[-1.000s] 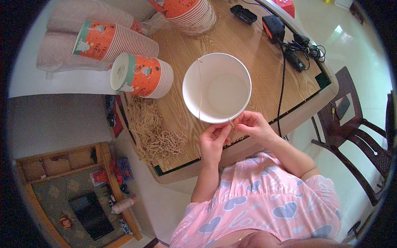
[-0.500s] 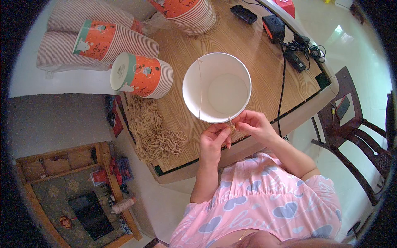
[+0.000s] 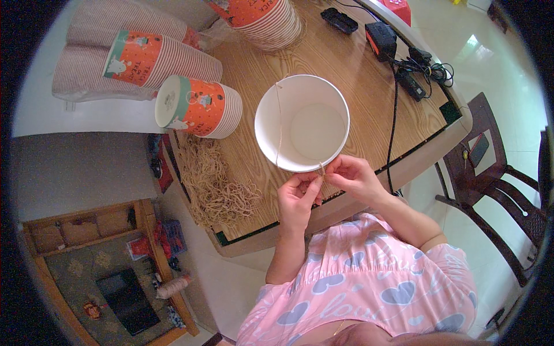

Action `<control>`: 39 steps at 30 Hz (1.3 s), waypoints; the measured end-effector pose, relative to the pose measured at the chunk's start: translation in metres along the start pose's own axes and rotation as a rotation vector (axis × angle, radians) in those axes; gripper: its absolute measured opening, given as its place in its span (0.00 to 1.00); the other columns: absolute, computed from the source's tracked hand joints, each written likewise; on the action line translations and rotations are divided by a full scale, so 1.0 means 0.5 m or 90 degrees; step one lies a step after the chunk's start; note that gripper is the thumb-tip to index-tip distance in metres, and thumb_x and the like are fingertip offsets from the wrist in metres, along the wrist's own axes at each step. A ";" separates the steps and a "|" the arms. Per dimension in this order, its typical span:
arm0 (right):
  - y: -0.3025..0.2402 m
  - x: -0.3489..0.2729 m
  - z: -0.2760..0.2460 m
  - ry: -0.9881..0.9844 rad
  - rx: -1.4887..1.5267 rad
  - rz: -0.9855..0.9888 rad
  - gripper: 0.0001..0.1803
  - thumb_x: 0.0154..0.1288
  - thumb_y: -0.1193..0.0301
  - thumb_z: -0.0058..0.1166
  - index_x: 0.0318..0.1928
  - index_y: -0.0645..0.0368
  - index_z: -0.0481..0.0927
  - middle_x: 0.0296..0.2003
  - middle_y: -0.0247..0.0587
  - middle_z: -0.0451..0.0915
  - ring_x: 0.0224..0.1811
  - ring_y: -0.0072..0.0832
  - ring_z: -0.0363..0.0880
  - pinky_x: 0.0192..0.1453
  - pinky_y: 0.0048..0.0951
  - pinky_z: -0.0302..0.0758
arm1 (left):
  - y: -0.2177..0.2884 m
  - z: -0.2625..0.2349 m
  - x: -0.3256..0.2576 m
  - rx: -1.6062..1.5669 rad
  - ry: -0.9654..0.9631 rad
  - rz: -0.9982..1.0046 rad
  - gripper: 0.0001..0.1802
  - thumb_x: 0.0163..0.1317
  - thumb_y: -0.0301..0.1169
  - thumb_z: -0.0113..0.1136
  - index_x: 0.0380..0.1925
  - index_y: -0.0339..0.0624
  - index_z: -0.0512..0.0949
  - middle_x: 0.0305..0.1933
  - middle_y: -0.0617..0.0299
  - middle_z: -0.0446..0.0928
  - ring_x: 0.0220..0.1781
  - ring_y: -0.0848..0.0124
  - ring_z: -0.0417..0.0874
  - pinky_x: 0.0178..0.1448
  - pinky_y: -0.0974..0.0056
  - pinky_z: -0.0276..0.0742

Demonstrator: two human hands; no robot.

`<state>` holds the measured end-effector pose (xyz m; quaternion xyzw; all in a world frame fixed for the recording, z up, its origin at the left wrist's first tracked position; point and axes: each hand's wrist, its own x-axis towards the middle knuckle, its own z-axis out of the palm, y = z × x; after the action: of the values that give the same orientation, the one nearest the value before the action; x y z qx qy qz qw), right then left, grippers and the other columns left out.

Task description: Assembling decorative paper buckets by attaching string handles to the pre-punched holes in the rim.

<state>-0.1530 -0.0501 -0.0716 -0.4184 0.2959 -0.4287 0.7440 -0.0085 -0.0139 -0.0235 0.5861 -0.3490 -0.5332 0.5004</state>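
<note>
A white paper bucket (image 3: 317,130) stands on the table with its mouth towards me. A thin twine (image 3: 280,121) runs across its opening from the far rim to the near rim. Just outside that near rim, my left hand (image 3: 300,193) pinches the twine's end, fingers bent together. My right hand (image 3: 352,176) pinches the same end from the right, its fingertips almost meeting those of my left hand. The small knot or loop between the fingers is mostly hidden. A loose heap of tan twine (image 3: 216,187) lies left of my hands.
Stacked orange printed buckets (image 3: 202,106) lie behind the twine heap, with another stack (image 3: 268,26) at the far edge. A black charger (image 3: 381,41) and tangled cables (image 3: 435,72) sit at the back right. A dark wooden chair (image 3: 485,155) stands right of the table.
My right fingers have closed in slightly on the twine's end beside my left fingertips, covering more of it. The bucket stays almost exactly where it was.
</note>
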 end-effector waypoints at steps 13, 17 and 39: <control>-0.006 0.003 -0.004 -0.021 0.061 0.066 0.06 0.61 0.71 0.52 0.34 0.62 0.75 0.30 0.26 0.75 0.33 0.13 0.71 0.40 0.18 0.69 | -0.002 0.009 -0.011 0.117 0.059 0.086 0.07 0.52 0.21 0.62 0.32 0.36 0.81 0.31 0.64 0.79 0.25 0.79 0.76 0.27 0.75 0.72; -0.006 0.004 -0.003 -0.021 0.062 0.076 0.06 0.61 0.71 0.52 0.34 0.62 0.75 0.29 0.26 0.75 0.33 0.14 0.71 0.40 0.19 0.70 | -0.004 0.007 -0.012 0.142 0.055 0.118 0.07 0.52 0.20 0.61 0.33 0.37 0.81 0.33 0.63 0.79 0.28 0.79 0.76 0.30 0.75 0.73; -0.007 0.010 -0.027 -0.081 0.142 0.170 0.07 0.61 0.70 0.54 0.35 0.61 0.76 0.28 0.29 0.75 0.30 0.16 0.73 0.37 0.19 0.71 | -0.019 0.004 -0.007 0.181 0.060 0.150 0.06 0.54 0.23 0.61 0.34 0.36 0.79 0.31 0.64 0.79 0.25 0.80 0.77 0.28 0.75 0.75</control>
<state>-0.1630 -0.0604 -0.0755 -0.3165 0.2517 -0.3288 0.8535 -0.0123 -0.0088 -0.0313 0.6306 -0.4630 -0.3880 0.4873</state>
